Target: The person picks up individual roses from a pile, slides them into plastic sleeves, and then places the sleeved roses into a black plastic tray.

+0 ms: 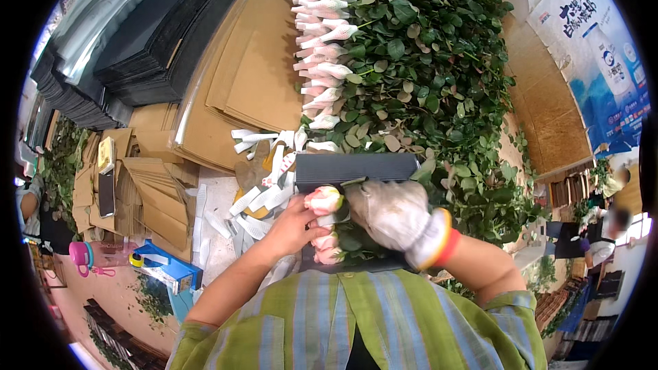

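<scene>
Bright, even daylight under a strong fisheye bend.

Soft light fills the whole view and throws only faint shadows beneath the cardboard sheets (253,75) and the rose leaves (425,62). The white bud sleeves (325,48) look nearly washed out, and the stacked dark sheets (137,34) carry a pale sheen. Straight edges curve toward the black round rim. The centre is sharp, while the far figures (610,226) at the right edge are soft and smeared.

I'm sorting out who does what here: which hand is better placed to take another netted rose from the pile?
Probably the right hand: in its white work glove, it lies beside the green leafy rose pile. The bare left hand already touches the pink rosebud, farther from the pile.
</scene>
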A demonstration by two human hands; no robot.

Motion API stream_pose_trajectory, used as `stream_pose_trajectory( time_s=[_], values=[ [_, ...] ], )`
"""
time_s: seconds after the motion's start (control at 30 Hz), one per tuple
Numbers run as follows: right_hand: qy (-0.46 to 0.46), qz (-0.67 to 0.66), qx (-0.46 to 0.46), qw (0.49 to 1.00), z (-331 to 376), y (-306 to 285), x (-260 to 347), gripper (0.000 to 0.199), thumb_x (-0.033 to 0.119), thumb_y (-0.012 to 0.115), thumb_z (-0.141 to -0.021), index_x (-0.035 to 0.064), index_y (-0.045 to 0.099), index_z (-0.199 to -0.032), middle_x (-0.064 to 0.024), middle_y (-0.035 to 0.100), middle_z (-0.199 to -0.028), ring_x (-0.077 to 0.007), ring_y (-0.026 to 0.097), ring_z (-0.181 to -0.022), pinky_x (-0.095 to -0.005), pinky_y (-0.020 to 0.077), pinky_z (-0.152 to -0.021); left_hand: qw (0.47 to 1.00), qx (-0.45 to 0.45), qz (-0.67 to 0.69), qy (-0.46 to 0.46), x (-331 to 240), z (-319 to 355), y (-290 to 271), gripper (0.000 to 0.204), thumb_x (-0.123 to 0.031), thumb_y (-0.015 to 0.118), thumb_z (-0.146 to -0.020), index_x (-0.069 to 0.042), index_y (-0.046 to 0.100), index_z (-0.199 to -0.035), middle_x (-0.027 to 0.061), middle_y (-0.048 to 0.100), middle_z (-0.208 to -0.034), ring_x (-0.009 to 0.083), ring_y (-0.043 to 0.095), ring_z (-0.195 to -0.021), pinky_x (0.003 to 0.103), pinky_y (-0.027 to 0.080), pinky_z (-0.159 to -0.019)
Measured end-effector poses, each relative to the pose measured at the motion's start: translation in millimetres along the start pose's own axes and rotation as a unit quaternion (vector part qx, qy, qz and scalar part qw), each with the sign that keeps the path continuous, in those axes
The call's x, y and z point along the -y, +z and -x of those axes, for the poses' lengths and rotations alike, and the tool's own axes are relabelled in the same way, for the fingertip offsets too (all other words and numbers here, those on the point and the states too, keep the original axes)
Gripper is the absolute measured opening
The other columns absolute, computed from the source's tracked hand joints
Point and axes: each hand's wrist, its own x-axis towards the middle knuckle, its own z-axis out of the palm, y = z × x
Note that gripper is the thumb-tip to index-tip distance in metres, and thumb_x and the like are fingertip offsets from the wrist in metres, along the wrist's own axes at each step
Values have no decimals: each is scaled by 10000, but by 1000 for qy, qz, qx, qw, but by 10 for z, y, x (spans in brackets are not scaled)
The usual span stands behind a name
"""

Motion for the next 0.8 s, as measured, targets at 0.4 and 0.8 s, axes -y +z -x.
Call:
stream_pose_trajectory(
  time_s=[0.4, 0.8],
  values=[
    [-76, 91, 65, 991, 110, 335, -135, 419, 202, 580, -821, 185, 600, -1239, -44, 572, -740, -193, 621, -526, -373, 496, -430, 993, -79, -9, 82, -54, 22, 81, 498, -236, 831, -701, -121, 705, -1169, 98, 669, -1122, 319, 575, -1103, 459, 406, -1009],
    [-90, 114, 5, 989, 56, 436, -83, 371, 204, 615, -780, 239, 639, -1148, -12, 580, -697, -153, 606, -514, -326, 453, -390, 943, -149, -285, 88, -144, 119, 154, 534, -418, 774, -734, -261, 671, -1234, 92, 517, -1321, 311, 467, -1139, 483, 331, -1002]
  ],
)
